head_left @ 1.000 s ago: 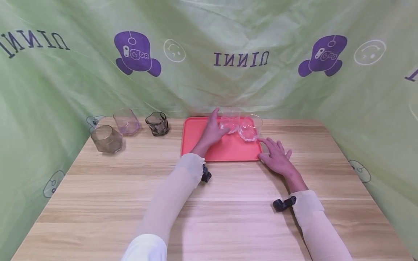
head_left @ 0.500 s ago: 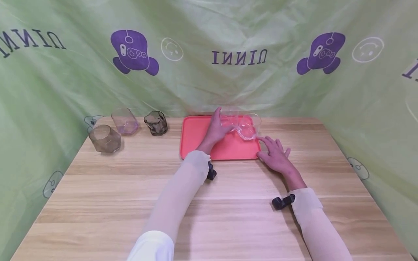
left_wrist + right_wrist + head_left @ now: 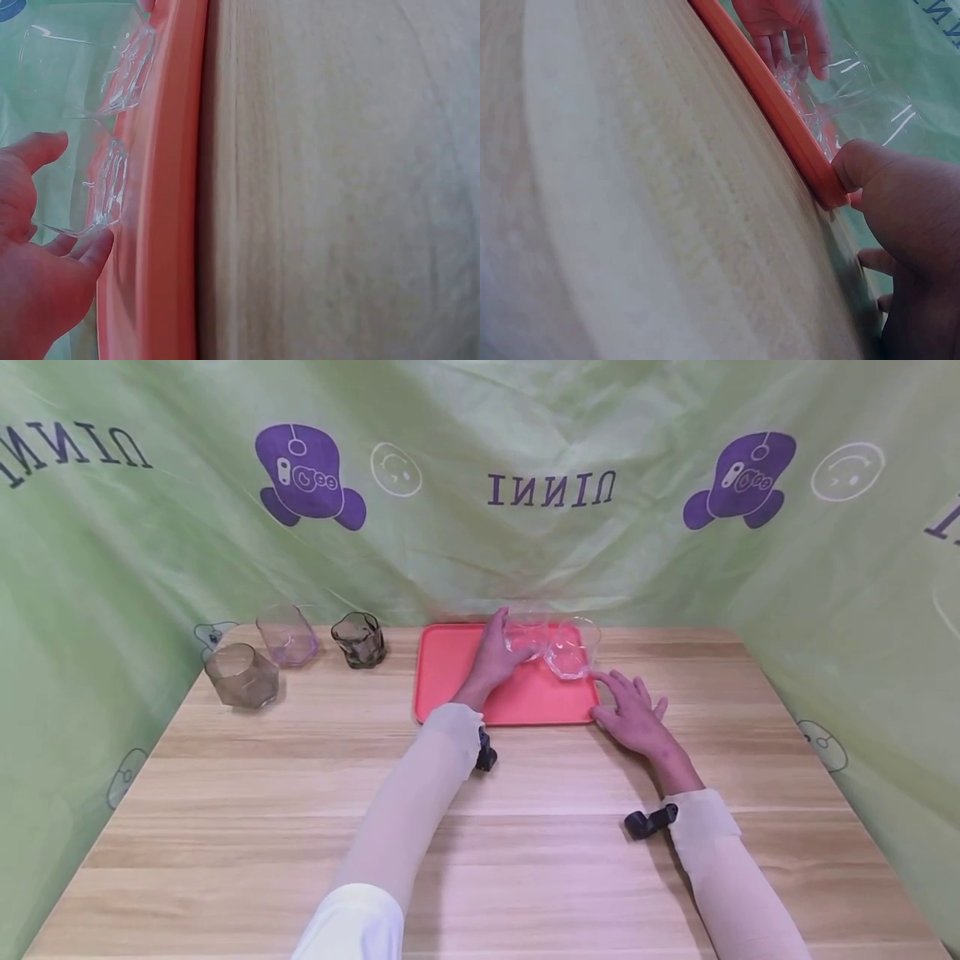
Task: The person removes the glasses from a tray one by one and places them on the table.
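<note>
In the head view, two clear glasses stand side by side on a red tray (image 3: 465, 689). My left hand (image 3: 491, 660) lies against the left side of the left glass (image 3: 112, 184). Its fingertips touch that glass low down, and its thumb stretches across the front, both fairly straight. The right glass (image 3: 572, 652) stands close beside it. My right hand (image 3: 633, 718) is at the tray's right edge, its fingers spread. The thumb (image 3: 859, 161) rests at the tray corner. The index fingertip reaches the edge near the right glass; its exact contact is unclear.
A smoky grey twisted glass (image 3: 360, 639), a pale purple glass (image 3: 288, 637) and a brownish angular glass (image 3: 242, 677) stand at the back left of the wooden table (image 3: 525, 860). A green printed curtain (image 3: 450, 560) hangs behind and along both sides.
My left hand has shifted slightly to the right against the left glass. The right hand keeps its place at the tray edge. The head view has tilted a little.
</note>
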Action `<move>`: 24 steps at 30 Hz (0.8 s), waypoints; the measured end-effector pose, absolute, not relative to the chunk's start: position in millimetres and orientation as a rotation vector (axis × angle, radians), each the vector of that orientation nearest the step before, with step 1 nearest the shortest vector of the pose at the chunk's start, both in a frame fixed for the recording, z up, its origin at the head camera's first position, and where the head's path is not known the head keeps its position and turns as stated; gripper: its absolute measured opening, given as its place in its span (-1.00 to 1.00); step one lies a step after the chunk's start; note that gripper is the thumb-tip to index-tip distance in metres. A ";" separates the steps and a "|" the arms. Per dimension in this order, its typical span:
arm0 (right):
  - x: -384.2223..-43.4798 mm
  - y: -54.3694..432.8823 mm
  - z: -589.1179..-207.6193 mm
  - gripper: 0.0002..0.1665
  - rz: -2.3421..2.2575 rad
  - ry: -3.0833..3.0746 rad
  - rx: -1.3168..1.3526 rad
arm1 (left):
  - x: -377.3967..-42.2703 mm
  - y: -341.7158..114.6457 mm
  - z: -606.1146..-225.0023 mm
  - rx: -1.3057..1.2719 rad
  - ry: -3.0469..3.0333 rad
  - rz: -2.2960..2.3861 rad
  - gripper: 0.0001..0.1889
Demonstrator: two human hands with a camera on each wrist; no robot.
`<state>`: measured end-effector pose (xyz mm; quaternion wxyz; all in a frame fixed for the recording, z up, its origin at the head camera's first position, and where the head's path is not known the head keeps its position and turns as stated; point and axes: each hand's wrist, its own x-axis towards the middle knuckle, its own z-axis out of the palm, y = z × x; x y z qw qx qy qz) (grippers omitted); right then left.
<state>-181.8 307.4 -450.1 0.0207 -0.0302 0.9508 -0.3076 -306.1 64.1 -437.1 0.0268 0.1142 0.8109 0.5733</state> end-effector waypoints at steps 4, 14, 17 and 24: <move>-181.4 307.8 -450.2 -0.24 -0.958 2.944 -0.092 | -306.4 65.9 -438.2 0.337 2.471 1.807 0.00; -182.0 307.5 -451.1 -0.24 -0.955 2.944 -0.095 | -308.4 65.3 -440.3 0.315 2.482 1.770 -0.04; -181.8 307.3 -451.0 -0.23 -0.964 2.946 -0.096 | -308.0 64.9 -440.2 0.317 2.487 1.769 -0.04; -181.1 307.6 -450.3 -0.24 -0.967 2.942 -0.091 | -307.1 65.2 -440.7 0.284 2.462 1.830 -0.07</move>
